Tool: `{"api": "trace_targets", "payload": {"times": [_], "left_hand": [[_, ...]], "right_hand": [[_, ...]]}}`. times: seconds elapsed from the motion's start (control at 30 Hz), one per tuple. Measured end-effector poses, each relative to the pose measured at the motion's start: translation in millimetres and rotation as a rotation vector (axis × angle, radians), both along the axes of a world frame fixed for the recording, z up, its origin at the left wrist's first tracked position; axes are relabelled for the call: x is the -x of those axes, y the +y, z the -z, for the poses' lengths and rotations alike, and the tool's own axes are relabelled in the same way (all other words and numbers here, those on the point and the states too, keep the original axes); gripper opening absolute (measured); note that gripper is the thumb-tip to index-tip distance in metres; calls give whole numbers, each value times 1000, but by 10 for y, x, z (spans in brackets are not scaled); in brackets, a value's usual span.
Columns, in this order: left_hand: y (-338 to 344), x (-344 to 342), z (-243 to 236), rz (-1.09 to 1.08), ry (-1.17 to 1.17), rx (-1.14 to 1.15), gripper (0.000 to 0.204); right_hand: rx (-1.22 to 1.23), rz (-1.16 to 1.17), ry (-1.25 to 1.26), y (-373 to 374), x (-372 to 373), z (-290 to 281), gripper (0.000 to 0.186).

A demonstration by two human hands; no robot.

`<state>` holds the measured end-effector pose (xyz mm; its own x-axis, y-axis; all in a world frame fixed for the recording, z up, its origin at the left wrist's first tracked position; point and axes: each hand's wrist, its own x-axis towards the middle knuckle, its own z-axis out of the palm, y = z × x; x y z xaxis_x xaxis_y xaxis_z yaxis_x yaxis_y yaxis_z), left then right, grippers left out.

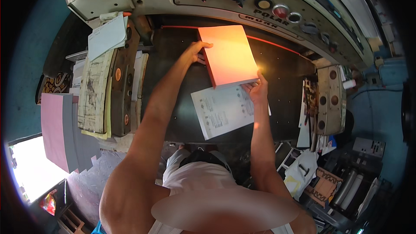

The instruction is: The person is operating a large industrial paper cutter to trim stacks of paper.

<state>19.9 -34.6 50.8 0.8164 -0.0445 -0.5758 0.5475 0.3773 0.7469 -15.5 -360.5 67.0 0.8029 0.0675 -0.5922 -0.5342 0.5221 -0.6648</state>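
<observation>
A thick stack of pink paper (229,56), lit orange by a lamp glow, is at the middle of the dark machine table (173,86), under the control panel. My left hand (199,53) grips its left edge, thumb on top and fingers against the side. At the stack's near right corner, my right hand (257,88) holds on from below, its thumb up along the edge. A white printed sheet (220,110) lies on the table, partly covered by the stack and my right hand.
Across the far side runs a cutting machine's control panel (260,4) with knobs and round buttons. A side guard (122,86) carrying papers bounds the left; another guard (333,97) stands right. More pink and grey stacks (58,130) sit at far left.
</observation>
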Motion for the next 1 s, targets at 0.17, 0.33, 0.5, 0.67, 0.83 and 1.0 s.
{"api": "trace_targets", "payload": {"times": [0.17,0.33,0.5,0.67,0.83,1.0], "left_hand": [[363,-369,-100,71,-72,-323,80],[-275,455,8,-500,-195,-1076,86],[-428,1930,-8,-962,193,-733,75],[-382,1405,-239,-807,103,115,60],[-382,1125,-83,-799,93,-80,60],[131,1145,79,-498,7,-29,57]], "right_hand": [[71,-270,70,448,-27,191,38],[-39,-128,182,1100,343,282,39],[-31,-289,287,1633,630,-180,50],[-15,-380,258,1819,651,-42,49],[-70,-214,-98,1553,145,294,19],[5,-233,-100,1107,-618,292,41]]}}
